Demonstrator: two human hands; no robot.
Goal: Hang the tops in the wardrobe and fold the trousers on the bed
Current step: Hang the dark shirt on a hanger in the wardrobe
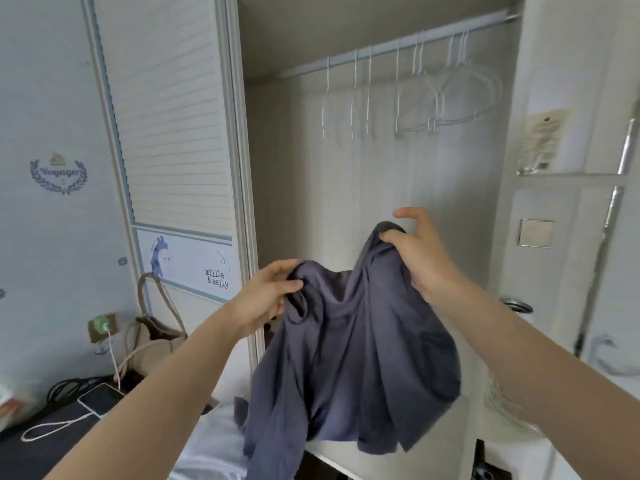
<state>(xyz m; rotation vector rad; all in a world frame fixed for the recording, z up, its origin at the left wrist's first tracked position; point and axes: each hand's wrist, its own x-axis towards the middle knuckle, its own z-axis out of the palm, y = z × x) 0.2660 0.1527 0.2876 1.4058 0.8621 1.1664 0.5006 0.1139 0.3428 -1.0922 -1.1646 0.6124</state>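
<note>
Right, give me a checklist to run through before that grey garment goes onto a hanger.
1. Left hand grips the grey garment: ok.
2. Right hand grips the garment's upper edge: ok.
3. Free white hangers on the wardrobe rail: ok, several hang bare.
4. Wardrobe open, with the sliding door pushed to the left: ok.
5. Garment spread out, with the neck opening found: not ok, it hangs bunched and creased.
6. Garment is a top, not trousers: cannot tell from its bunched shape.
</note>
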